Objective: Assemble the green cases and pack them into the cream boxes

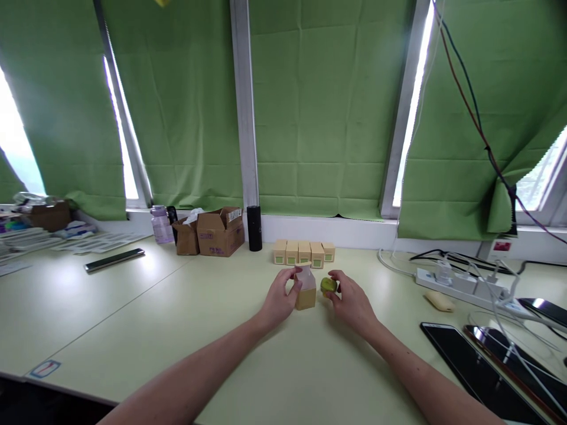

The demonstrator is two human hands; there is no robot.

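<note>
My left hand [284, 291] pinches a small tan cardboard box [305, 297] by its left side. The box's top flap stands up and shows a pale inner face. Just to the right, my right hand [349, 298] grips a small round green jar [328, 285] between thumb and fingers, close to the box but apart from it. What is inside the box cannot be seen. Behind both hands, several like tan boxes [304, 252] with green labels stand in a row on the pale table [248, 360].
At the back left are a brown carton [220, 232], a black cylinder [254, 228] and a lilac bottle [162, 224]. On the right lie a power strip [465, 283] with cables, a beige object [439, 300] and a dark tablet [469, 360]. Green blinds [328, 106] hang behind.
</note>
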